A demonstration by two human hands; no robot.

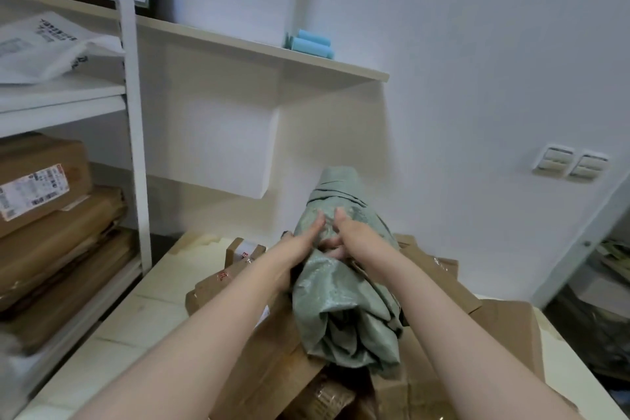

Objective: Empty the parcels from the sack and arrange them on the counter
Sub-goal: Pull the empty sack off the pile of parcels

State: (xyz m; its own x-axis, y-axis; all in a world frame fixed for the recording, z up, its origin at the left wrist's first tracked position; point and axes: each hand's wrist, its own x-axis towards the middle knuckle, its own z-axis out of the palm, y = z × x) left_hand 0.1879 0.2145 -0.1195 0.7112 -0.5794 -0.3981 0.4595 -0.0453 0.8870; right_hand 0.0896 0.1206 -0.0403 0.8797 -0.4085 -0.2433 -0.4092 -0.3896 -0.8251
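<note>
Two bare forearms reach out side by side, and both hands meet on one bunched green sack [344, 300]. The left hand [305, 237] clasps its left flank, thumb laid on the cloth. The right hand [356, 232] touches it, fingers curled into the folds. The sack hangs below the grip, and its twisted top rises just beyond the knuckles. Under the grip brown cardboard parcels [272, 351] lie heaped on the pale counter [153, 317]; they overlap too much to count. One small box with red print [243, 251] sits just left of the hands. Further left, a white rack holds three stacked brown boxes [44, 181]. Up beyond the grip three blue rolls [312, 43] rest on a wall shelf, and two light switches [572, 162] sit on the wall to the right.
</note>
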